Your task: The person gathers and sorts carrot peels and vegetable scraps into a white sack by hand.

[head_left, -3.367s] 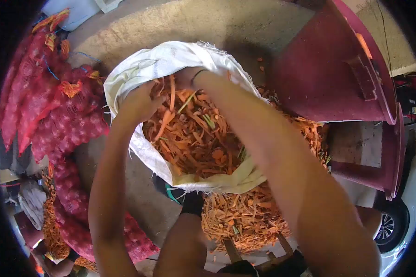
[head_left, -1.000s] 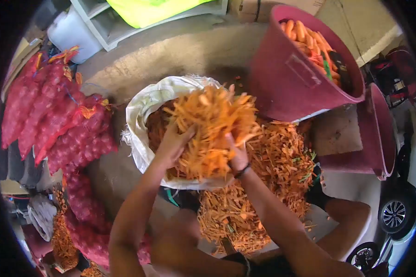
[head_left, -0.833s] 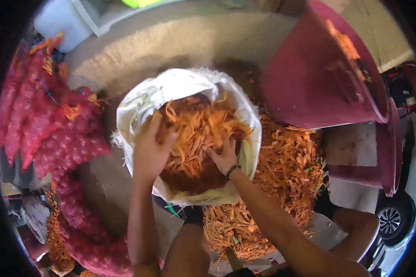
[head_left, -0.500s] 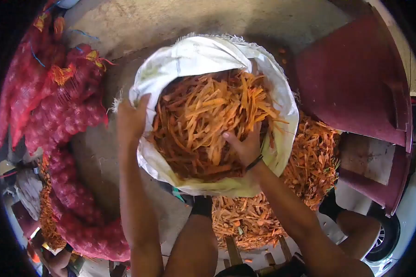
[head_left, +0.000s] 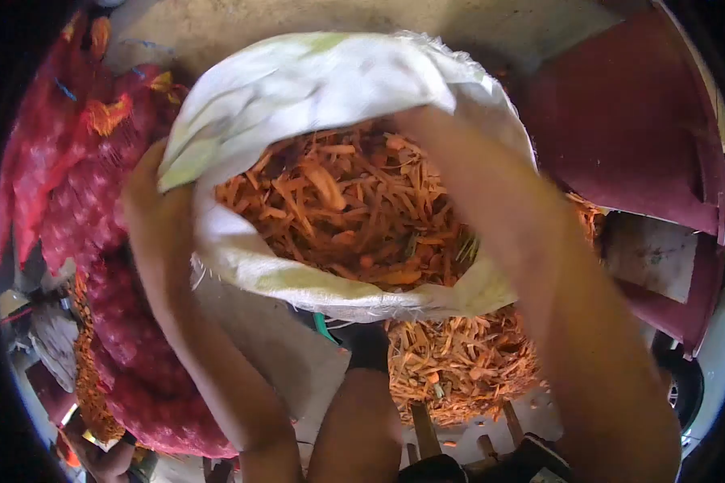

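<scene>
One white sack, mouth facing camera, widest left-right.

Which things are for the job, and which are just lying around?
For the job:
- white sack, held by the left hand
- carrot scraps inside it
- probably the scrap heap outside it

Seemingly just nearby:
- red net bags
- maroon tub, perhaps
- car wheel

White woven sack brightest; carrot peelings inside it shadowed; right forearm across sack motion-blurred; fisheye-curved edges, black corners.
</scene>
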`<state>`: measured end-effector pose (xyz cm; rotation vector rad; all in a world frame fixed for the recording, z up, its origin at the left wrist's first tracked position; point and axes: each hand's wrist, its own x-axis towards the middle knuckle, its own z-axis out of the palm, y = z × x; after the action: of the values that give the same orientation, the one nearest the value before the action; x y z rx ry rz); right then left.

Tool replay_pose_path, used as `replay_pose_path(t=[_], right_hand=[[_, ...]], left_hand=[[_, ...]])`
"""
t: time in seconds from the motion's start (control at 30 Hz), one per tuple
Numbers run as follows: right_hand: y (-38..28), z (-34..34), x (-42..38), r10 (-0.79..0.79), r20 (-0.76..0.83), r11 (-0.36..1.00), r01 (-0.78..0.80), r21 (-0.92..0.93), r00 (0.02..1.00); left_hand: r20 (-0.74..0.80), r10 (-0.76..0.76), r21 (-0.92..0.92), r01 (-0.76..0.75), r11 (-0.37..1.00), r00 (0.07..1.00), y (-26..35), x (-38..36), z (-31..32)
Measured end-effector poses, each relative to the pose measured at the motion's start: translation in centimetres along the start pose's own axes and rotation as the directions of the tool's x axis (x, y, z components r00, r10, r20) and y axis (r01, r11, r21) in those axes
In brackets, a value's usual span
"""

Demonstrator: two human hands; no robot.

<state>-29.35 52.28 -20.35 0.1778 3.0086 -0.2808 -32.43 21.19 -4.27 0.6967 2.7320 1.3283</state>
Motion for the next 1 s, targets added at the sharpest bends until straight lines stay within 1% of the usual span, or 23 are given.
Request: replay_pose_path(t=[0.07, 0.13, 0.2, 0.27, 0.3, 0.33, 0.37, 0.4, 0.43, 0.47, 0.5, 0.53, 0.57, 0.6, 0.63, 0.67, 0.7, 0.77, 0.87, 0.9, 0.93, 0.97, 1.0], right_hand=[[2.6, -2.0, -2.7, 0.064, 0.015, 0.998, -0.063, -0.004, 0.998], [2.0, -2.8, -7.5, 0.077, 0.011, 0.995, -0.078, 0.069, 0.997], [-0.8, -3.1, -15.2, -0.035, -0.037, 0.971, 0.043, 0.234, 0.999], [-2.5, -3.0, -23.9, -0.226, -0.119, 0.896, 0.255, 0.365, 0.967], [-2.9, -4.4, -28.3, -0.173, -0.123, 0.902, 0.207, 0.379, 0.977], [-3.0, -6.2, -32.6, -0.117, -0.129, 0.907, 0.159, 0.391, 0.985], [-2.1, -4.8, -38.0, 0.140, -0.141, 0.833, -0.039, 0.551, 0.980], [-0.9, -2.6, -43.6, 0.381, -0.119, 0.690, -0.196, 0.697, 0.917], [-0.9, -2.4, -48.7, 0.634, -0.092, 0.511, -0.327, 0.795, 0.768], [-1.0, -2.2, -53.5, 0.828, -0.027, 0.293, -0.391, 0.872, 0.560], [0.0, -0.4, -58.3, 0.918, 0.000, 0.222, -0.515, 0.828, 0.397], [0.8, 2.1, -63.3, 0.976, 0.018, 0.124, -0.623, 0.772, 0.216], [1.8, 5.0, -67.9, 0.998, 0.051, -0.014, -0.696, 0.718, 0.032], [2.9, 8.3, -71.9, 0.987, 0.068, -0.152, -0.747, 0.647, -0.143], [3.9, 11.5, -75.8, 0.946, 0.082, -0.301, -0.757, 0.579, -0.314], [4.7, 14.8, -79.2, 0.882, 0.144, -0.446, -0.693, 0.567, -0.449], [5.1, 17.1, -81.0, 0.826, 0.264, -0.543, -0.580, 0.607, -0.498], [5.8, 20.8, -84.1, 0.693, 0.558, -0.697, -0.226, 0.681, -0.455], [6.7, 25.5, -86.5, 0.610, 0.759, -0.735, 0.194, 0.650, -0.229], [7.1, 27.7, -87.6, 0.613, 0.772, -0.685, 0.372, 0.626, -0.168], [6.7, 28.5, -87.3, 0.596, 0.783, -0.476, 0.708, 0.522, -0.177], [6.2, 29.6, -87.0, 0.575, 0.797, -0.174, 0.924, 0.341, -0.186], [5.4, 30.7, -86.8, 0.551, 0.812, 0.170, 0.978, 0.119, -0.194]], left_hand=[[0.043, 0.076, -0.029, -0.075, 0.997, 0.996, 0.9, 1.0, 2.1], [0.075, 0.049, 0.044, -0.053, 0.998, 0.996, 2.0, 2.8, 3.4], [0.071, 0.054, 0.148, -0.064, 0.987, 0.996, 3.2, 3.0, 3.9], [0.035, 0.081, 0.261, -0.087, 0.961, 0.996, 3.8, 2.6, 4.4], [0.104, 0.068, 0.166, -0.085, 0.982, 0.992, 6.2, 1.3, 3.7], [0.018, 0.210, 0.380, -0.201, 0.903, 0.978, 5.9, -0.4, 3.7], [-0.017, 0.315, 0.466, -0.272, 0.842, 0.949, 7.9, -2.6, 3.7], [-0.050, 0.422, 0.555, -0.326, 0.765, 0.905, 9.9, -4.9, 3.4], [0.049, 0.380, 0.329, -0.374, 0.867, 0.924, 12.0, -7.4, 3.7], [0.157, 0.354, 0.091, -0.371, 0.924, 0.922, 14.3, -10.3, 4.3], [0.260, 0.346, -0.144, -0.318, 0.937, 0.901, 16.2, -12.7, 5.2], [0.550, 0.319, -0.285, -0.185, 0.940, 0.772, 17.6, -14.7, 6.3], [0.773, 0.308, -0.364, -0.010, 0.932, 0.554, 18.3, -16.9, 7.6], [0.909, 0.263, -0.327, 0.162, 0.931, 0.323, 18.5, -19.2, 8.9], [0.973, 0.229, -0.232, 0.152, 0.961, 0.034, 18.1, -20.9, 10.5], [0.987, 0.125, -0.122, 0.036, 0.992, -0.103, 18.6, -22.7, 11.2], [0.976, 0.002, -0.023, -0.093, 0.995, -0.219, 18.9, -24.3, 12.2], [0.949, -0.133, -0.013, -0.457, 0.889, -0.287, 15.2, -28.0, 14.9], [0.798, -0.546, 0.502, -0.221, 0.836, -0.257, 10.7, -32.2, 17.9], [0.712, -0.679, 0.697, 0.296, 0.653, -0.179, 8.8, -35.4, 19.0], [0.580, -0.794, 0.619, 0.731, 0.286, -0.181, 6.2, -39.8, 19.9], [0.722, -0.686, 0.439, 0.826, 0.354, -0.090, 2.3, -47.0, 20.7], [0.757, -0.646, 0.282, 0.940, 0.192, -0.095, 1.8, -52.2, 21.1]])
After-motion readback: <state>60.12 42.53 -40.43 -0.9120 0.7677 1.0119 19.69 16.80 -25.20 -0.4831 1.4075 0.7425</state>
